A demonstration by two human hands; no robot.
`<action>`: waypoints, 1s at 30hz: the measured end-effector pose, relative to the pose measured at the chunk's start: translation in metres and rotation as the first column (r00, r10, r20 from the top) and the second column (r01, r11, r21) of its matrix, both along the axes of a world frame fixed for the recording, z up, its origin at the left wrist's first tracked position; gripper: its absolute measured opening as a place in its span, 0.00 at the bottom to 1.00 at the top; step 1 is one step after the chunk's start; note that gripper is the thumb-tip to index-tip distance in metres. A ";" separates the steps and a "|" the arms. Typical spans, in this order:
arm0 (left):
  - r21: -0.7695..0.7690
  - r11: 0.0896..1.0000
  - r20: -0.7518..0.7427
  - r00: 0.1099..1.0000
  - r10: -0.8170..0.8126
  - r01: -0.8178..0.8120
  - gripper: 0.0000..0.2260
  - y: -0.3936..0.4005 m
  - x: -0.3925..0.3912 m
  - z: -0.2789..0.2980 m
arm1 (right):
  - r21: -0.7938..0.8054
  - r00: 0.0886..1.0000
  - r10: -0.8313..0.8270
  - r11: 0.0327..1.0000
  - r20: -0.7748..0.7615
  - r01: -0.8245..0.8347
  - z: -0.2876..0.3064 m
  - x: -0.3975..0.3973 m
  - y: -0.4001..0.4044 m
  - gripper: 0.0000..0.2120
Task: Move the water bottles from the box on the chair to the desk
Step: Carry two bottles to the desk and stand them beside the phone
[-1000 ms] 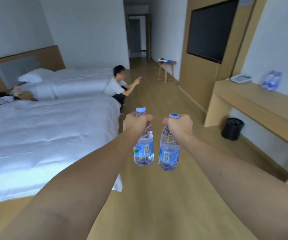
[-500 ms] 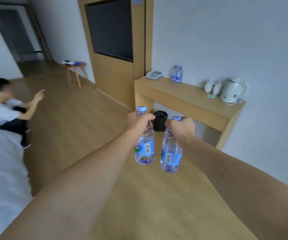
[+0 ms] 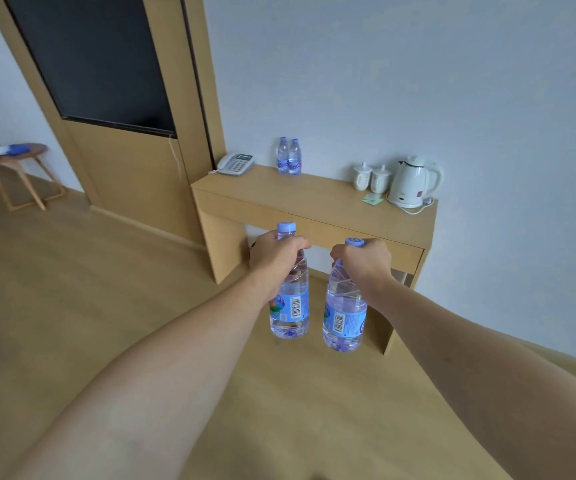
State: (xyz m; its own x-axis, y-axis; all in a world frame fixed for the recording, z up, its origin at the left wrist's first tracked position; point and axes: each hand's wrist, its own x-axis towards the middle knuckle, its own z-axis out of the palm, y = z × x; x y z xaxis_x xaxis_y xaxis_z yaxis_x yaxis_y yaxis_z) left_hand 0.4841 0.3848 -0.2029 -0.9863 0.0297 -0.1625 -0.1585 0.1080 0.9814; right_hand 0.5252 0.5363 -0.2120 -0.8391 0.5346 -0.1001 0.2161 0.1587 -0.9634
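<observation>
The desk (image 3: 314, 199) has swung nearer; my left hand (image 3: 274, 258) and right hand (image 3: 366, 263) each clasp 1 bottle (image 3: 290, 303) (necks gripped), carrying. Next: stand them beside the 2 there (image 3: 289, 161).

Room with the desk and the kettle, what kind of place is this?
Most likely a hotel room. A wall desk holds a phone, a white kettle with two lidded cups, and two water bottles, beside a wall-mounted television.

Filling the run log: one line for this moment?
left hand: grips bottle | right hand: grips second bottle | desk: ahead
</observation>
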 end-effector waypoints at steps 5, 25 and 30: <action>-0.038 0.999 0.008 1.000 -0.031 0.031 0.09 0.016 -0.100 -0.021 | 0.002 1.000 -0.028 1.000 -0.003 0.028 -0.021 -0.106 0.014 0.10; -0.047 0.988 0.100 0.985 -0.139 0.145 0.14 0.055 -0.512 -0.040 | 0.023 0.997 -0.071 0.997 -0.001 0.071 -0.027 -0.505 0.045 0.10; -0.081 0.957 0.086 0.958 -0.272 0.279 0.14 0.054 -0.615 -0.043 | 0.031 0.973 -0.229 0.973 0.006 0.229 -0.035 -0.590 0.045 0.09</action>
State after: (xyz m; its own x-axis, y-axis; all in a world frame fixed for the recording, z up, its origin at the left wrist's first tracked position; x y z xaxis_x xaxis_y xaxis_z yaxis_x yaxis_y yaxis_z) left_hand -0.1305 0.4384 -0.2461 -0.9272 0.2799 -0.2488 -0.1811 0.2464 0.9521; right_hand -0.0644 0.5809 -0.2467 -0.6931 0.7155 -0.0881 0.2587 0.1327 -0.9568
